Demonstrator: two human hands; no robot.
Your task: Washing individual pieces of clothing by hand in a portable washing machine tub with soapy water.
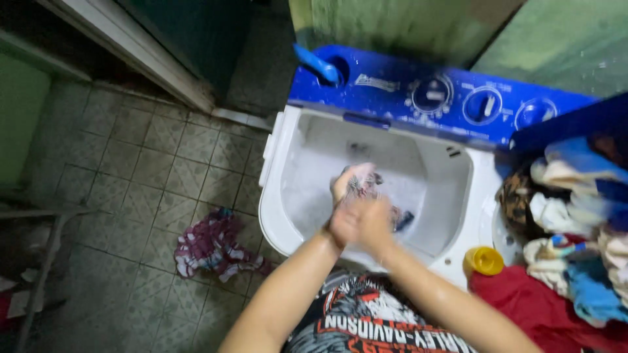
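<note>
Washing machine (366,98), one twin-tub in blue and white, holds foamy water in its open tub. One heap of mixed laundry (575,229) is cut off at right. One patterned garment (216,245) lies on tiles. Both hands, left hand (345,219) and right hand (374,225), close together around one wet cloth (360,186), blurred, above the suds. One yellow cap (484,260) sits on the rim.
</note>
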